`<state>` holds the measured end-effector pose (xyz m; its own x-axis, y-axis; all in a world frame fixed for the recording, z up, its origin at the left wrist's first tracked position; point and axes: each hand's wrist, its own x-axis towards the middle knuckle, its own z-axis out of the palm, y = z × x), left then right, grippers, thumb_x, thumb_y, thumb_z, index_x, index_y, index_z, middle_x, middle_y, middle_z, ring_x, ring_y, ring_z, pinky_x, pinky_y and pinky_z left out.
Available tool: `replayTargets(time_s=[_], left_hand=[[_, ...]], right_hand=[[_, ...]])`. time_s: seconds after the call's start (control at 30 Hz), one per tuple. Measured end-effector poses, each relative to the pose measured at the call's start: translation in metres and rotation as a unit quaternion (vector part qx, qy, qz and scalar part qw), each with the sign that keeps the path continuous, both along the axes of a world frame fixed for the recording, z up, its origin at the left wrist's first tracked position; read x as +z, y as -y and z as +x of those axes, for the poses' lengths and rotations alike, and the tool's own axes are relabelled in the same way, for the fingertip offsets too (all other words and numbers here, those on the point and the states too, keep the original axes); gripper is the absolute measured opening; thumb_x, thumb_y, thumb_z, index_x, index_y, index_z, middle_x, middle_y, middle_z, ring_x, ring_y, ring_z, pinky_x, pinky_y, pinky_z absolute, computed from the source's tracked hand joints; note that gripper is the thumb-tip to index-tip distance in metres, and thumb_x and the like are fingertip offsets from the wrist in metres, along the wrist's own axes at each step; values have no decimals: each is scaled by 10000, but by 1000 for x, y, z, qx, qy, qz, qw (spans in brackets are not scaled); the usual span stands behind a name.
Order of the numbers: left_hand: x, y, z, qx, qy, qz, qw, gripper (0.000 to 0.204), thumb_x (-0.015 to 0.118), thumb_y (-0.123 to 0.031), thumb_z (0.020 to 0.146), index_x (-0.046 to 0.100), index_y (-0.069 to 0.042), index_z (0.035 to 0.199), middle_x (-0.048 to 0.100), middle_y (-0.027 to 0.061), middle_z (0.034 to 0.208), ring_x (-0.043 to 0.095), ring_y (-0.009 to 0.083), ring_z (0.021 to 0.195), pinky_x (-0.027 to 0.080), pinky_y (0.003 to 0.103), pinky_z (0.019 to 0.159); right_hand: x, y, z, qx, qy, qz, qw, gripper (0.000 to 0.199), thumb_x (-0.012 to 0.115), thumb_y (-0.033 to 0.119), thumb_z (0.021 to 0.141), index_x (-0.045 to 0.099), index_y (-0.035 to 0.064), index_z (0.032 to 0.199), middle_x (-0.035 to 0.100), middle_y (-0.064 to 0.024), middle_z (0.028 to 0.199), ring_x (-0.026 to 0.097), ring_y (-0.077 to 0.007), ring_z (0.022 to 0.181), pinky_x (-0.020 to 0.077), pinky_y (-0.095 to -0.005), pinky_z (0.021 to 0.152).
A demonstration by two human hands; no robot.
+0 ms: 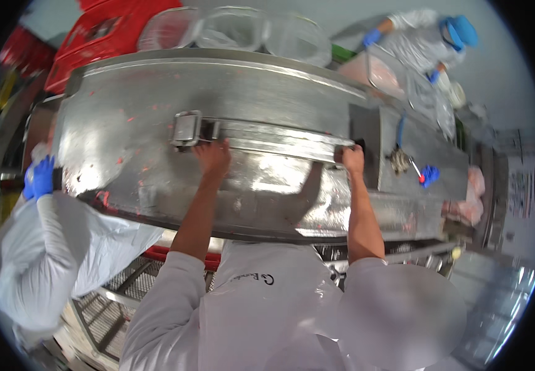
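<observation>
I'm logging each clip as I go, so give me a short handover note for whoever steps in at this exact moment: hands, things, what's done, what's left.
Left hand: bare, fingers pressed on the raised seam of the large curved stainless-steel machine lid, just right of the square metal latch.
Right hand: bare, gripping the same seam further right, beside a dark slot.
Lid: lies closed along the seam, flecked with pink scraps.
Nearby: a co-worker's blue-gloved hand at the lid's left end; another person in a blue hairnet behind.
Done: both hands placed on the seam.
Left: whether the latch is fastened cannot be told.
</observation>
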<state>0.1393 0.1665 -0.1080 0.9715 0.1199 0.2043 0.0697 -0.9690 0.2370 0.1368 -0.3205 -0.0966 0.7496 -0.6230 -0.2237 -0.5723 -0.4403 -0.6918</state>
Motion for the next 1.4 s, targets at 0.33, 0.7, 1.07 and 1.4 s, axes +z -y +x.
replayTargets(time_s=[0.33,0.7,1.07,1.4], left_hand=[[82,124,-9,-255,-108,-178,944,715,622,-545,968,552,7,1416,449,302,1517,395,412,1446,309,493,1188],[99,506,2,-515,130,-265,805,428,542,-186,993,547,7,1375,536,244,1415,533,404,1277,414,507,1051],[141,506,-41,-461,150,-258,836,391,592,-75,855,644,-57,1241,534,142,1248,580,321,1031,440,438,916],[155,484,-20,-589,330,-129,726,393,593,-251,919,625,-99,1280,546,140,1440,496,295,1360,344,484,1128]], right_hand=[[195,39,-74,14,-155,-453,878,691,593,479,946,475,-8,1422,544,-204,1412,521,-376,1317,357,-576,1123],[47,29,-378,-298,160,-262,904,425,669,185,892,578,15,1271,569,-243,1269,573,-417,1165,476,-470,1005],[-81,118,-760,100,-246,-209,941,430,529,354,1043,655,-1,834,632,-187,711,644,-342,701,499,-433,618],[387,196,-643,-247,-282,-309,874,499,586,490,995,744,17,1012,737,-161,823,674,-295,712,521,-451,646]])
